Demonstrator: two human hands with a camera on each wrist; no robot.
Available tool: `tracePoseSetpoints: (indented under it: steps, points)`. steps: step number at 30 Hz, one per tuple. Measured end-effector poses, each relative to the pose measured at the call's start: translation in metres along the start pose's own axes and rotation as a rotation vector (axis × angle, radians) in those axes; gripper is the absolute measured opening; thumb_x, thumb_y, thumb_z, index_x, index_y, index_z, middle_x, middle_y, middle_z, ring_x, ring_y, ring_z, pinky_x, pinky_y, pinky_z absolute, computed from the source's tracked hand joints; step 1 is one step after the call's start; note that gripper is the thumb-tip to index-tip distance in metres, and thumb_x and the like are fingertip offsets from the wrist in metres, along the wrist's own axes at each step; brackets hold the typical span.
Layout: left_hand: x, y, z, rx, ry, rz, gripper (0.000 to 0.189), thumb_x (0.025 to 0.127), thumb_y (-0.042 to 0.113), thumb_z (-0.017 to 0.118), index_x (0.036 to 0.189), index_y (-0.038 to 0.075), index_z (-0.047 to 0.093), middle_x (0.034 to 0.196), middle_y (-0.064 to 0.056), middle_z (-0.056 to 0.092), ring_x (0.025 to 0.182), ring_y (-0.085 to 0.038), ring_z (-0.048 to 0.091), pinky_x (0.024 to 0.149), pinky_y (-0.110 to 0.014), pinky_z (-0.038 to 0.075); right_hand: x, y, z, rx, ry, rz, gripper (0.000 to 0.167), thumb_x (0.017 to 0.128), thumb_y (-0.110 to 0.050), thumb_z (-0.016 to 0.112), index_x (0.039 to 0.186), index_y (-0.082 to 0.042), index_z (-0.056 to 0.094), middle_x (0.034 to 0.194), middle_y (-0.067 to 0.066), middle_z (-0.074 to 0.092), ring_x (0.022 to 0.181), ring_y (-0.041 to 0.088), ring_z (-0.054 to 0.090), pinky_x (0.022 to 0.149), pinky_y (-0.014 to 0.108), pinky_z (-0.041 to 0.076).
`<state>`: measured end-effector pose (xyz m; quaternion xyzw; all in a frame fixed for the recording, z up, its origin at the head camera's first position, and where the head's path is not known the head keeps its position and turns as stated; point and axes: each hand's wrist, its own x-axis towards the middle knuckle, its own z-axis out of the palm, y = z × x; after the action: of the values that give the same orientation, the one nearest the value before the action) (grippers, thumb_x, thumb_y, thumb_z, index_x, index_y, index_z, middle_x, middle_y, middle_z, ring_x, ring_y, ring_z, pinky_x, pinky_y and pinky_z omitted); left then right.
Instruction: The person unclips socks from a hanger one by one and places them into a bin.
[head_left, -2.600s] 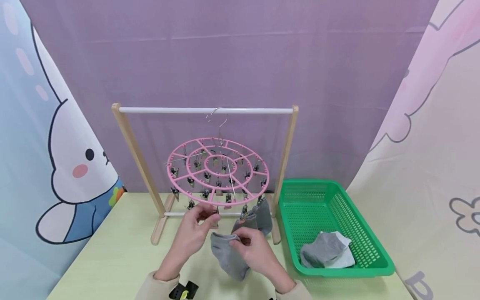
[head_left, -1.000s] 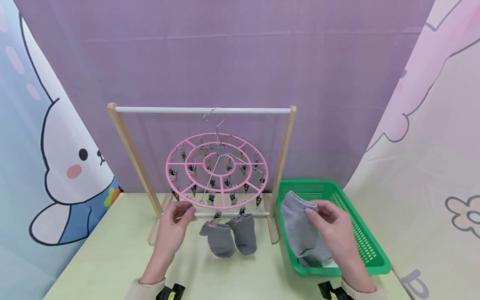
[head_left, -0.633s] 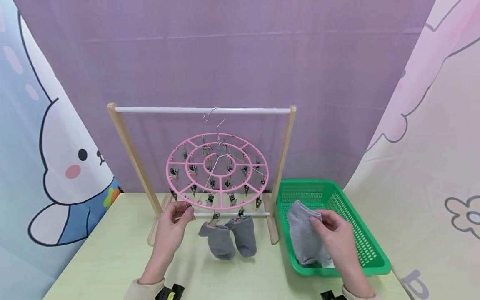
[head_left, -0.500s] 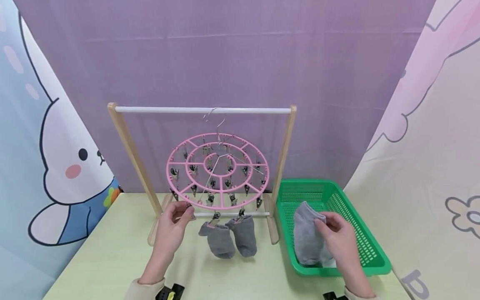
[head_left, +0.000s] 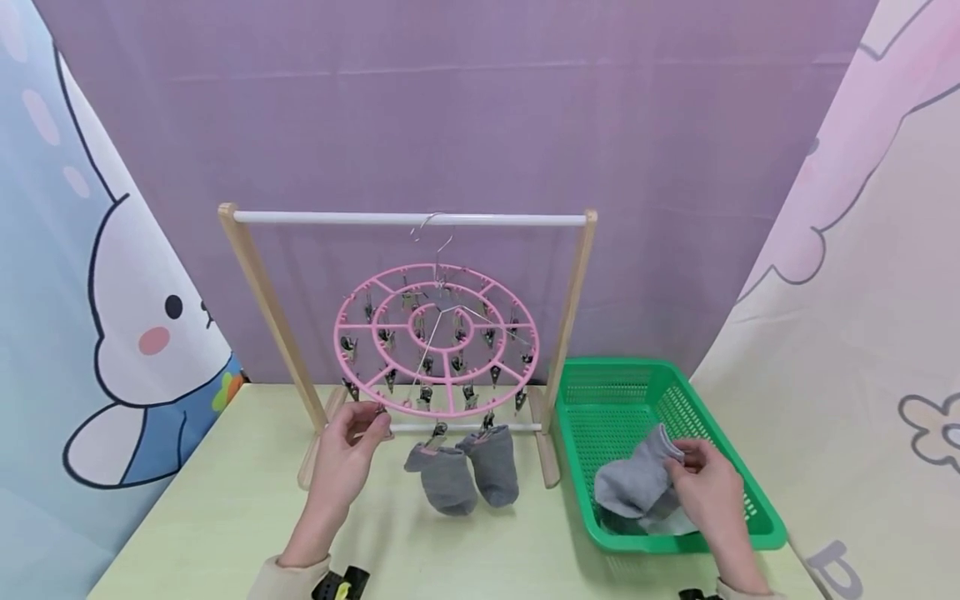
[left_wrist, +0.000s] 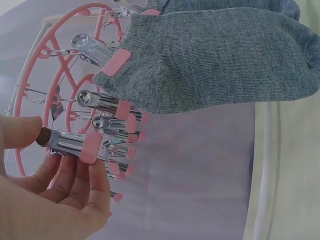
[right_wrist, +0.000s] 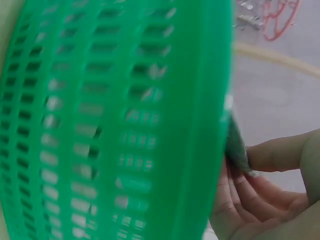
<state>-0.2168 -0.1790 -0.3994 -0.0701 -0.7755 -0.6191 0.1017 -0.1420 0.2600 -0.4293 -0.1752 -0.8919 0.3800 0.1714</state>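
My left hand (head_left: 345, 454) pinches a metal clip (left_wrist: 70, 143) with pink tips between thumb and fingers, at the front left of the round pink clip hanger (head_left: 449, 413). Nothing is between that clip's tips. Two grey socks hang from neighbouring clips: a nearer sock (head_left: 448, 485) and another sock (head_left: 497, 468) to its right. Over the green basket (head_left: 667, 544), my right hand (head_left: 711, 492) pinches a grey sock (head_left: 633, 482) by its cuff, the toe pointing left. In the right wrist view the basket wall hides most of this sock.
A white cloth piece (head_left: 671, 523) lies in the basket under the held sock. The hanger hooks over the white rod (head_left: 322, 218) of a wooden stand on the pale table (head_left: 202, 483). Several bare clips dangle from the rings. A purple curtain (head_left: 480, 125) hangs behind.
A grey sock got clipped at the front, and the left hand moved left to another clip. The right hand went to the basket, took a grey sock, then shifted right and lower with it.
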Motion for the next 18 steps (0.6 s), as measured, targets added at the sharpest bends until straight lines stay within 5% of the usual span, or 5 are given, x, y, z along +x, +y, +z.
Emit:
tracePoseSetpoints:
  steps: [6,11,18]
  points:
    - [0.0,0.0,0.0,-0.011,-0.003,0.013,0.029,0.102,0.013,0.063,0.127,-0.001,0.058,0.115,-0.017,0.063,0.096,-0.013,0.064,0.085,-0.021,0.054,0.009,0.016,-0.003,-0.143,-0.11,0.017,0.031,0.093,-0.006,0.061,0.117,0.013,0.061,0.094,0.022,0.065,0.08,0.032,0.061,0.059,0.039,0.049]
    - [-0.001,0.001,0.0,-0.012,0.0,0.024,0.028,0.102,0.011,0.063,0.126,-0.002,0.058,0.113,-0.017,0.063,0.095,-0.013,0.064,0.086,-0.023,0.055,0.01,0.022,-0.007,-0.261,-0.193,0.032,0.038,0.093,-0.01,0.061,0.12,0.016,0.058,0.106,0.031,0.065,0.086,0.038,0.065,0.062,0.046,0.053]
    - [0.0,0.002,0.001,-0.018,-0.006,0.045,0.026,0.101,0.008,0.063,0.125,-0.002,0.059,0.113,-0.019,0.064,0.096,-0.018,0.065,0.086,-0.025,0.057,0.002,-0.005,-0.011,-0.266,-0.128,-0.038,0.045,0.097,-0.019,0.06,0.129,0.013,0.057,0.117,0.033,0.063,0.098,0.046,0.064,0.072,0.055,0.054]
